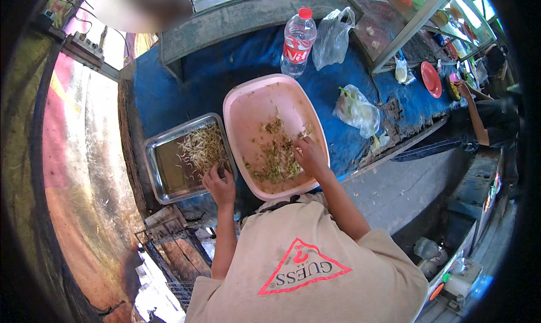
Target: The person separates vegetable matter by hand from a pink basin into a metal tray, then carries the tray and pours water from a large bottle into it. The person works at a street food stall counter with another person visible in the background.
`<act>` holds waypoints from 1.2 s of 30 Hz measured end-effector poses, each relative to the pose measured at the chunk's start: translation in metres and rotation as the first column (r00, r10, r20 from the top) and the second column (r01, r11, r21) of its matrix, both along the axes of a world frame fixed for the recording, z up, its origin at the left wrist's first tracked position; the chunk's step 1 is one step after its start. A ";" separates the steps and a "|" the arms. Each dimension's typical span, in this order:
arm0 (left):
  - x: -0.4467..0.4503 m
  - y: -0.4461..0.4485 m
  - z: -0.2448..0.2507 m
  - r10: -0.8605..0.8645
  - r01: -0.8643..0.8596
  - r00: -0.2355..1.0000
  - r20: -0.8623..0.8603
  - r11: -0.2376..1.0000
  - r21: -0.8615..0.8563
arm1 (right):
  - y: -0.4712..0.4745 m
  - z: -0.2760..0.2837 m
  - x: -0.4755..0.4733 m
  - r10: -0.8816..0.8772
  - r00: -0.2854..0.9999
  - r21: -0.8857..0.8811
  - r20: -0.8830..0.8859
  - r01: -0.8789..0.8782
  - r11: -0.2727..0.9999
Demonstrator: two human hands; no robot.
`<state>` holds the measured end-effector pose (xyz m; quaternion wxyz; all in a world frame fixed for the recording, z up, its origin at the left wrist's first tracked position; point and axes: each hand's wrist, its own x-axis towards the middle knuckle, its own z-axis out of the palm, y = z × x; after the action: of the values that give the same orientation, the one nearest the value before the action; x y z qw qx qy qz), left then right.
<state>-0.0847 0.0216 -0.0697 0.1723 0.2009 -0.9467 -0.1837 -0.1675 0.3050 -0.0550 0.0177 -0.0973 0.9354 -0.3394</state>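
Note:
A shallow metal tray [162,164] holds a heap of bean sprouts [205,147]. At the tray's near right corner, my left hand [219,185] rests its fingertips at the edge of the heap, thumb and fingers apart. Right beside the tray lies a large pink plastic tub [253,103]. Greenish-brown plant bits [277,166] are scattered over its floor. My right hand [312,155] reaches over the tub's right side, fingers curled down beside the plant bits. Something pale shows by its fingertips, but whether they grip it is unclear.
Behind the tub stand a plastic bottle with a red cap [299,44] and a clear plastic bag [334,38]. Another bag with vegetables [358,109] lies to the right on the blue-covered table [190,86]. Farther right are a red plate [431,79] and another person's hand [463,89].

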 end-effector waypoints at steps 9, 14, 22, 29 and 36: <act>-0.047 0.072 0.047 -0.546 0.483 0.831 -0.108 0.612 0.626 | -0.004 0.016 0.021 0.135 0.991 -0.122 0.007 -0.133 0.984; -0.049 0.102 0.039 -0.610 0.435 0.790 -0.066 0.481 0.761 | -0.010 0.031 0.026 0.209 0.978 -0.141 0.030 -0.202 0.969; -0.044 0.097 0.045 -0.657 0.433 0.753 0.033 0.533 0.727 | -0.007 0.028 0.026 0.212 0.965 -0.099 0.154 -0.199 0.975; -0.041 0.095 0.037 -0.637 0.462 0.770 -0.017 0.540 0.703 | -0.010 0.022 0.028 0.236 0.968 -0.105 0.084 -0.227 0.968; -0.036 0.095 0.030 -0.634 0.544 0.767 -0.097 0.563 0.622 | -0.014 0.022 0.032 0.221 0.972 -0.061 0.083 -0.216 0.974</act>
<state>-0.1209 0.1167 -0.0394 -0.0405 -0.0705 -0.8533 -0.5150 -0.1350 0.2915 -0.0333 0.0944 -0.1849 0.9082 -0.3634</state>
